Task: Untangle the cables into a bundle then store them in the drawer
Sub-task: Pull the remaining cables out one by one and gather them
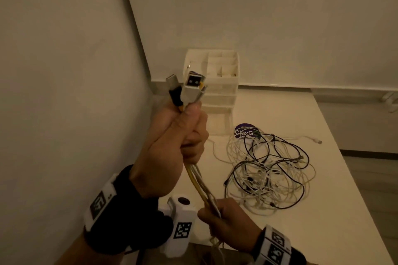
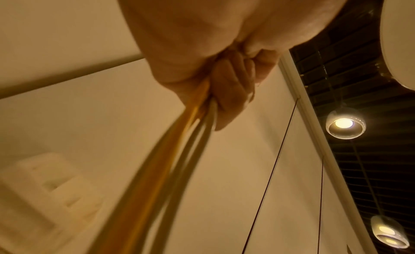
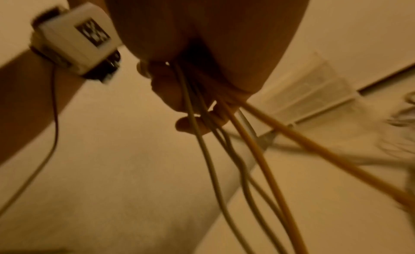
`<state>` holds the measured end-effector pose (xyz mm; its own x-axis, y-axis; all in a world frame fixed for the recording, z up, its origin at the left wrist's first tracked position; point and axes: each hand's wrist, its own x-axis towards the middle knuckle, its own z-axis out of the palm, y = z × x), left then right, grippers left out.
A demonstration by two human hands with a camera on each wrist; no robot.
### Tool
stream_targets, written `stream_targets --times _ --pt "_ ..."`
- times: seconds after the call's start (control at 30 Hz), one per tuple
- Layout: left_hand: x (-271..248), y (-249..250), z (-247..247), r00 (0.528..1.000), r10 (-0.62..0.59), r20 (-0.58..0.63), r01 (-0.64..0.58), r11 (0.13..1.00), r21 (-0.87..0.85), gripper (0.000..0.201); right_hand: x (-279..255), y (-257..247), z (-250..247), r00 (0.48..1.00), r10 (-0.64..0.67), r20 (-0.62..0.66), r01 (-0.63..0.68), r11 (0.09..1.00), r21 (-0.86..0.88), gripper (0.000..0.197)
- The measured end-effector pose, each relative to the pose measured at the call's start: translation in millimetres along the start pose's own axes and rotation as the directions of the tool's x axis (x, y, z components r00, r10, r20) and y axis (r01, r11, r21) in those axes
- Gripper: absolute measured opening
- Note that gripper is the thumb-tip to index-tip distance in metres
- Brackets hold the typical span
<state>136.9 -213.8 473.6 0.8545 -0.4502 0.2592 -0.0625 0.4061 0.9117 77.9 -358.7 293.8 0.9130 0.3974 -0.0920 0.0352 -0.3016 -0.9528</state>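
Note:
My left hand (image 1: 183,133) is raised in a fist around a bundle of cables (image 1: 199,180), yellow and white; their plugs (image 1: 191,88) stick up above the fist. Lower down, my right hand (image 1: 224,219) grips the same strands near the table's front edge, and they hang below it. In the left wrist view the cables (image 2: 170,158) run out of the left hand's curled fingers (image 2: 231,91). In the right wrist view the cables (image 3: 224,151) fan out under my right hand (image 3: 202,98). A tangled pile of white and black cables (image 1: 269,170) lies on the white table (image 1: 323,211).
A white drawer organizer (image 1: 215,84) stands at the table's back left corner against the wall, with open top compartments and its bottom drawer pulled out. A purple sticker (image 1: 245,131) lies beside the pile. A loose white cable end (image 1: 316,141) reaches toward the table's right edge.

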Motion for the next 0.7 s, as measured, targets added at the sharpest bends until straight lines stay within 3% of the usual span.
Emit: stream_targets --times 0.1,0.27,0.37,0.47,0.53,0.6,0.7 --pt "6.3 -1.8 0.2 0.998 0.065 0.017 -0.064 0.998 -0.025 0.034 -11.7 31.7 -3.9 0.995 0.090 0.041 -0.087 0.994 -0.068 0.050" --pt "14.9 -4.2 0.0 0.998 0.057 0.030 -0.054 0.994 -0.097 0.035 -30.9 72.0 -4.0 0.969 0.195 0.152 -0.181 0.978 -0.103 0.056" --pt "14.5 -10.4 -6.1 0.995 0.077 0.065 -0.068 0.988 -0.139 0.042 -41.5 103.2 -0.9 0.947 0.288 0.143 -0.260 0.948 -0.184 0.067" --pt "12.6 -21.0 -6.9 0.998 0.045 0.043 -0.039 0.992 -0.121 0.050 -42.6 117.4 2.4 0.923 0.356 0.146 -0.321 0.922 -0.217 0.054" --pt "11.6 -27.1 -7.9 0.999 0.042 0.031 -0.038 0.989 -0.140 0.053 -42.0 119.3 7.5 0.915 0.386 0.122 -0.357 0.912 -0.203 0.056" --pt "10.6 -29.0 -9.6 0.999 0.037 0.010 -0.035 0.986 -0.161 0.049 -39.6 117.9 13.6 0.907 0.408 0.100 -0.371 0.890 -0.265 0.066" --pt "7.5 -32.2 -13.0 0.999 0.004 -0.049 -0.012 0.985 -0.171 0.037 -36.8 128.6 23.0 0.905 0.408 0.124 -0.334 0.859 -0.388 0.098"
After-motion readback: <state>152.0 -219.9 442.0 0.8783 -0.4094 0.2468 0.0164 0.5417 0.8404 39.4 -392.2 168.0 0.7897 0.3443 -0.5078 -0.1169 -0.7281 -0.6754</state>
